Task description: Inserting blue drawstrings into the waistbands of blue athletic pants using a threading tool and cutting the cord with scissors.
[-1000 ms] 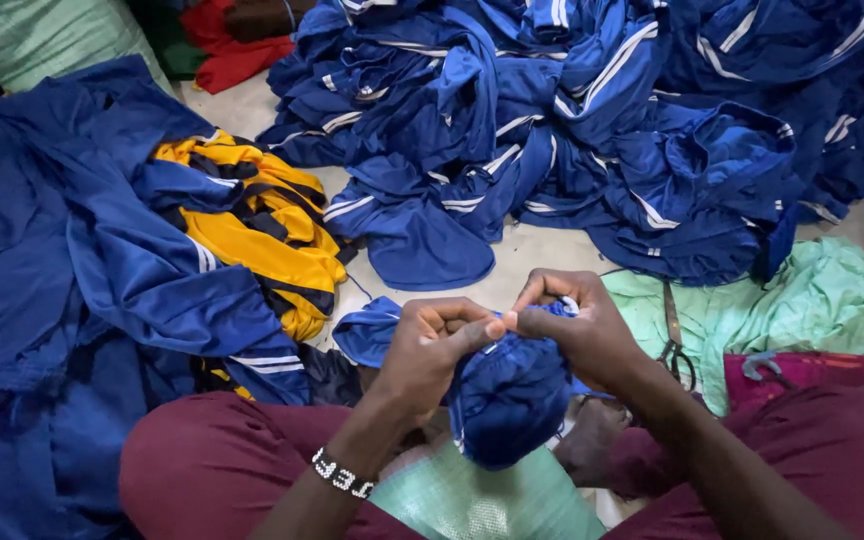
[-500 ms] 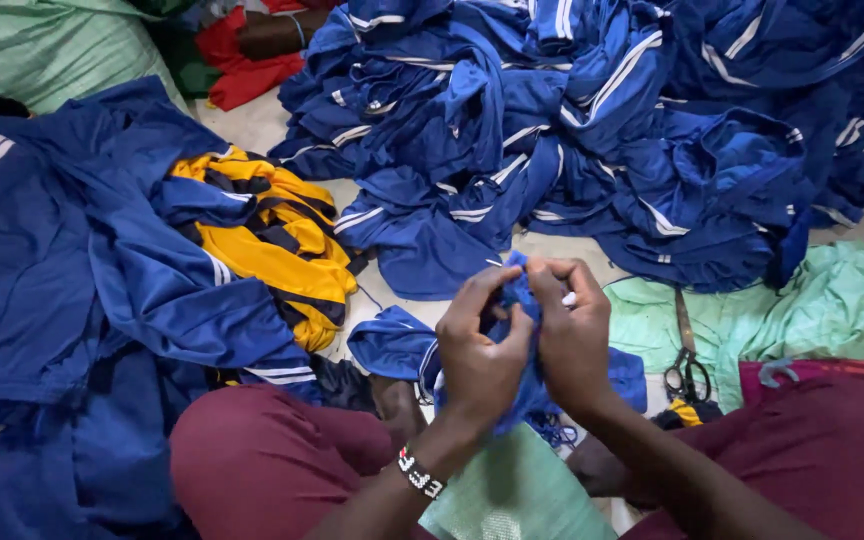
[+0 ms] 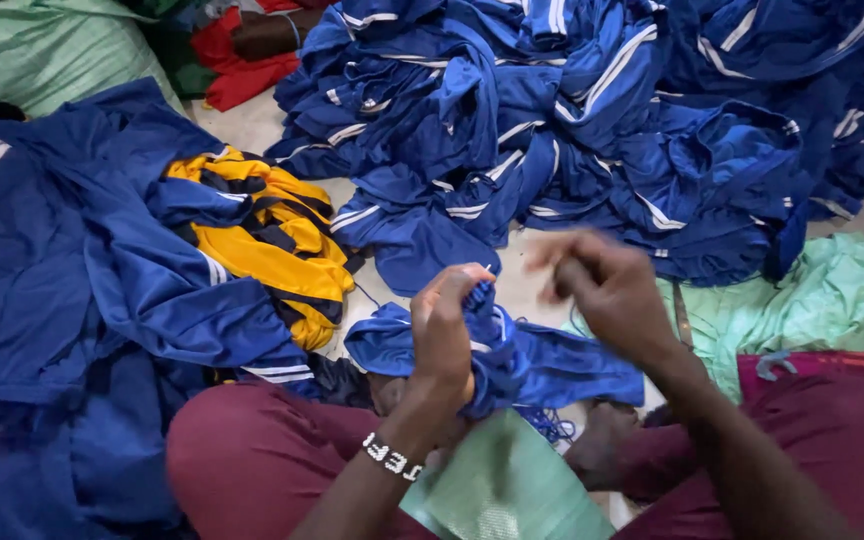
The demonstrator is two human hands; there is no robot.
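Note:
I sit on the floor in maroon trousers with a blue garment (image 3: 542, 365) bunched over my lap. My left hand (image 3: 442, 325) is raised and grips a fold of this blue garment at its top edge; a beaded bracelet is on that wrist. My right hand (image 3: 602, 285) is off the cloth, up and to the right of the left hand. It is blurred, and its fingers look closed with nothing visible in them. A green woven sack (image 3: 507, 490) lies between my knees under the garment.
A large heap of blue white-striped garments (image 3: 572, 130) fills the far side. More blue garments (image 3: 62, 290) and a yellow-and-navy one (image 3: 267, 245) lie left. Green cloth (image 3: 822, 295) lies right, a green sack (image 3: 42, 50) far left. Another person's arm (image 3: 267, 35) rests on red cloth.
Both hands were together on the blue garment. Now my right hand has pulled away up and to the right, while my left hand keeps hold of the fold.

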